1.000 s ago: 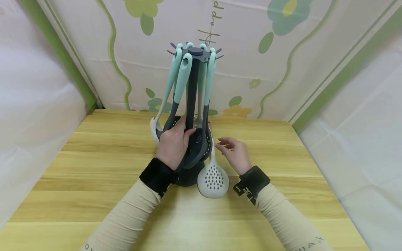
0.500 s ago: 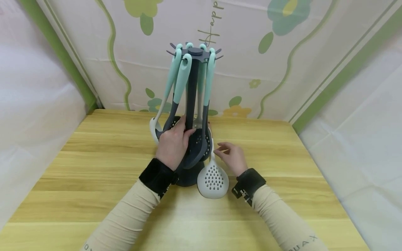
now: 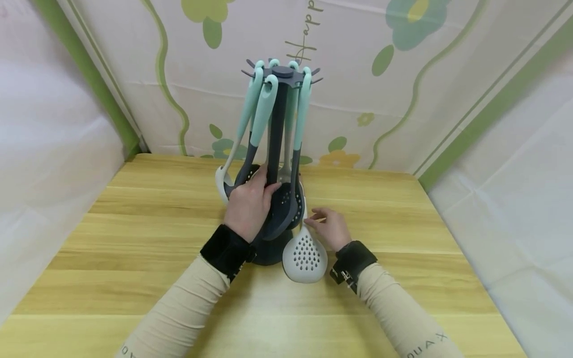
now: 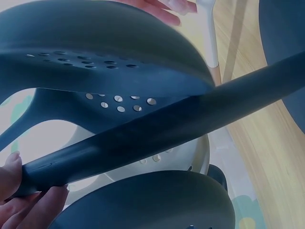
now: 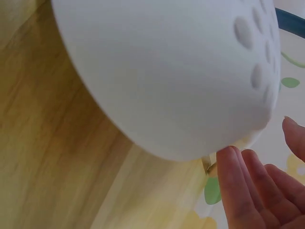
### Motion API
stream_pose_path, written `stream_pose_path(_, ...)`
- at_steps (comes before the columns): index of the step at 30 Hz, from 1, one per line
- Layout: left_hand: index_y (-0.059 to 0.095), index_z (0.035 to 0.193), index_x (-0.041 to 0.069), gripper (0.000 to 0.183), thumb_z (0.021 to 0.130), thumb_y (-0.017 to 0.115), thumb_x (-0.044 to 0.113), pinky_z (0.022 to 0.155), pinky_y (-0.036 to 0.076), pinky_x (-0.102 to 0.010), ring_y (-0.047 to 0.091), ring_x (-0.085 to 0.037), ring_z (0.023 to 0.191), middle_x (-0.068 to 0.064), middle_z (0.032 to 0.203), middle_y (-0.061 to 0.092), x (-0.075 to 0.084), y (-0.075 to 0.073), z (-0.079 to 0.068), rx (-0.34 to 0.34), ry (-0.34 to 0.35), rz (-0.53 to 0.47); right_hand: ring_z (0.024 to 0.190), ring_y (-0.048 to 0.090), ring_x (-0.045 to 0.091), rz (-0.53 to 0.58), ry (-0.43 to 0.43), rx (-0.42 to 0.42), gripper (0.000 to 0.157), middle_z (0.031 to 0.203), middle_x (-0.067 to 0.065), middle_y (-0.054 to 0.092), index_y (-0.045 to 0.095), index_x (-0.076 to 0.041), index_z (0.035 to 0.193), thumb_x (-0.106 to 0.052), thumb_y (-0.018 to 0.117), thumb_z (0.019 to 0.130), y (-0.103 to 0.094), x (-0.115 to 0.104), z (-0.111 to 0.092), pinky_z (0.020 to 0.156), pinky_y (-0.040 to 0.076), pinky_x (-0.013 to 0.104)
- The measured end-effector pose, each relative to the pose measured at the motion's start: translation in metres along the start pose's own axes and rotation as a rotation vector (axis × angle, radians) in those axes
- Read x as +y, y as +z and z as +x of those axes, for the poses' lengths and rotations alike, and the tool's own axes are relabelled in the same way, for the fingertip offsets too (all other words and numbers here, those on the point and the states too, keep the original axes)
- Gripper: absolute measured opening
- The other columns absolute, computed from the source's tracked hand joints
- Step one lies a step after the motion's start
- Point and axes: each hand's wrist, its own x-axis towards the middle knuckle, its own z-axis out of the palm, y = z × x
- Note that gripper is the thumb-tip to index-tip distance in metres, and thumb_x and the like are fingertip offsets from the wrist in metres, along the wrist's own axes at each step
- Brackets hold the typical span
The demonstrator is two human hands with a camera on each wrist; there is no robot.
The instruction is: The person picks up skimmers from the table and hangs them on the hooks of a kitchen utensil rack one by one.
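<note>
A dark utensil stand (image 3: 278, 124) rises upright near the table's back. Several utensils with mint-green handles hang from its top hooks, among them a dark ladle (image 3: 283, 223) and a white ladle (image 3: 221, 184). My left hand (image 3: 247, 206) grips the stand's pole low down; the left wrist view shows fingers and thumb around the pole (image 4: 143, 136). In front of the stand's right side is a white skimmer (image 3: 305, 256), holed head facing me. My right hand (image 3: 332, 228) is at its neck, fingers (image 5: 233, 186) straight and thumb apart. The skimmer's upper end is hidden behind the dark utensils.
The stand's round dark base (image 3: 270, 251) rests on the wooden table (image 3: 147, 248). Just behind the table hangs a flowered curtain (image 3: 344, 109), with white cloth walls at both sides. The stand's hooks (image 3: 315, 74) stick out near the curtain.
My right hand has moved slightly left and toward me, bringing its fingertips to the skimmer's neck. The left hand keeps its grip on the pole. The head view has shifted slightly.
</note>
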Motion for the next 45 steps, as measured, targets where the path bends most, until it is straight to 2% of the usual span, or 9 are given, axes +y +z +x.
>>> stream_pose_path(10,0.056,0.120,-0.003,0.033,0.097,0.064,0.019,0.072,0.061,-0.041,0.074,-0.029,0.078,-0.018,0.091,0.071,0.000,0.002,0.000,-0.001,-0.003,0.000,0.102,0.069,0.031,-0.002,0.008,-0.037,0.049,0.116,0.019,0.070,0.057,0.004,0.133,-0.025,0.067,0.095,0.000,-0.001,0.000,0.081,0.059,0.039)
stream_pose_path(18,0.056,0.120,-0.003,0.032,0.097,0.064,0.018,0.074,0.061,-0.041,0.074,-0.029,0.079,-0.017,0.093,0.072,-0.001,0.001,0.000,0.000,-0.007,-0.002,0.087,0.072,0.023,-0.011,0.028,-0.080,0.052,0.118,0.020,0.069,0.055,0.004,0.135,-0.026,0.067,0.095,-0.001,-0.006,0.001,0.078,0.060,0.036)
stream_pose_path(26,0.056,0.121,-0.003,0.033,0.097,0.064,0.018,0.074,0.061,-0.041,0.074,-0.029,0.079,-0.017,0.092,0.072,0.000,0.000,0.000,0.004,-0.008,-0.026,0.101,0.067,0.030,-0.102,0.041,-0.092,0.052,0.116,0.018,0.070,0.057,0.002,0.134,-0.029,0.067,0.094,0.002,-0.009,0.006,0.091,0.056,0.045)
stream_pose_path(34,0.056,0.122,-0.004,0.035,0.097,0.065,0.019,0.073,0.061,-0.041,0.074,-0.029,0.078,-0.018,0.092,0.071,-0.002,0.001,0.000,0.018,-0.003,-0.023,0.099,0.067,0.030,-0.104,0.115,-0.100,0.053,0.113,0.018,0.071,0.057,0.000,0.135,-0.031,0.067,0.093,0.009,-0.014,0.011,0.089,0.056,0.044)
stream_pose_path(45,0.056,0.123,-0.004,0.035,0.097,0.065,0.017,0.075,0.061,-0.040,0.075,-0.030,0.082,-0.018,0.095,0.072,-0.001,0.002,0.000,-0.004,-0.007,-0.012,0.095,0.068,0.028,-0.150,0.120,-0.096,0.054,0.112,0.020,0.071,0.057,0.002,0.134,-0.031,0.066,0.092,0.013,-0.016,0.016,0.086,0.057,0.042)
